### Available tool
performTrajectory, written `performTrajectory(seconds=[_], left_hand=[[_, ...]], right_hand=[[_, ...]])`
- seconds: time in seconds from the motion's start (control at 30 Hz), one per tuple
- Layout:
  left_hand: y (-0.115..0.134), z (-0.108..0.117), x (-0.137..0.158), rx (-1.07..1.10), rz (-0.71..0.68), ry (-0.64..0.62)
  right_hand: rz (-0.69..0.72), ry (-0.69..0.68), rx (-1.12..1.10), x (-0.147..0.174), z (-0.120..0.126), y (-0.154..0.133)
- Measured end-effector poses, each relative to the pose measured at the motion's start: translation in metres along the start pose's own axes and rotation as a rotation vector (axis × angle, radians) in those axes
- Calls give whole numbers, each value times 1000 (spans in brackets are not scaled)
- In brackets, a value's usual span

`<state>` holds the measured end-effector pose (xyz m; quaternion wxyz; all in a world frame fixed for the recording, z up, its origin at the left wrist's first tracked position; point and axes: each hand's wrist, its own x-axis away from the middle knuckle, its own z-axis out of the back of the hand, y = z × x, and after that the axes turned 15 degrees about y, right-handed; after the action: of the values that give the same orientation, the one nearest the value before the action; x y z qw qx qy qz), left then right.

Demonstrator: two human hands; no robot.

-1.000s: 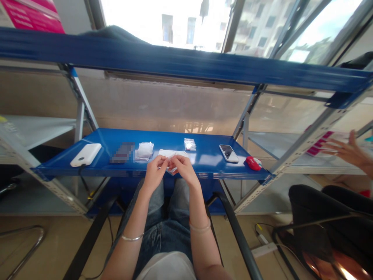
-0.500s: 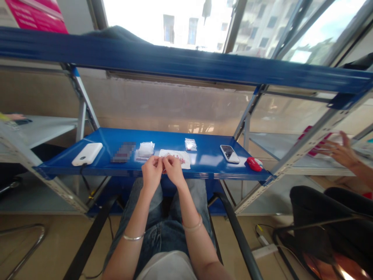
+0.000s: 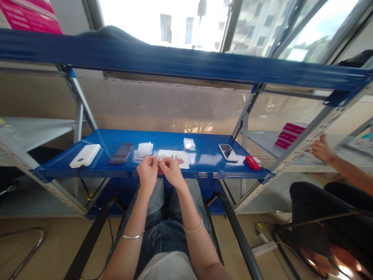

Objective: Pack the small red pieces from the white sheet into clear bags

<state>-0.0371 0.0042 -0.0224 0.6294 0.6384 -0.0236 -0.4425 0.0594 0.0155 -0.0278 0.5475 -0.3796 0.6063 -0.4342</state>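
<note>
My left hand (image 3: 147, 171) and my right hand (image 3: 171, 171) meet above the front edge of the blue shelf, fingers pinched close together. Whatever is between the fingertips is too small to name. Just behind them lies a white cloth or paper sheet (image 3: 184, 165) with several small red and pink pieces (image 3: 177, 158) scattered on it. Left of the sheet is a stack of clear plastic bags (image 3: 145, 149). Farther back sits a small clear bag (image 3: 189, 144) with something reddish in its lower part.
The blue shelf (image 3: 163, 138) also bears a white power bank (image 3: 85, 155) with a cable, a blurred-out dark object (image 3: 121, 153), a white-framed phone (image 3: 229, 153) and a red-and-white item (image 3: 253, 162). At right, a co-worker's hand (image 3: 322, 151) is near pink boxes (image 3: 289, 135).
My hands have come slightly apart at the fingertips, the left shifting a little left. The co-worker's hand has moved left and lower, and the pink boxes now stand stacked.
</note>
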Motion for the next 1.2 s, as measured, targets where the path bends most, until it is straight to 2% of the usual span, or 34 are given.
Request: performTrajectory(seconds=[0.1,0.23,0.43,0.57,0.73,0.8,0.9,1.0,1.07,1.2], left_hand=[[-8,2,-7,138,23,-41],[-16,4,-13,302,30,-159],[-20,7,-18,213,-178,-327],[-19,9,-19,162,-224,-425],[-18,10,-19,87,-272,-393],[-17,11,-19,68,-292,-358],[-16,12,-19,37,-309,-316],[-14,13,-19,12,-355,-307],[-13,13,-19,5,-409,-309],[-11,11,-16,-20,-503,-298]], right_hand=[[-45,21,-50,3,-7,0],[0,55,56,2,-5,0],[106,82,264,0,6,-4],[151,30,328,0,12,-7],[195,7,373,1,16,-9],[116,-19,293,1,14,-10],[-168,-24,76,1,10,-11],[-417,44,-135,0,8,-11],[-494,31,-269,-2,8,-10],[-584,-82,-473,-5,8,-12]])
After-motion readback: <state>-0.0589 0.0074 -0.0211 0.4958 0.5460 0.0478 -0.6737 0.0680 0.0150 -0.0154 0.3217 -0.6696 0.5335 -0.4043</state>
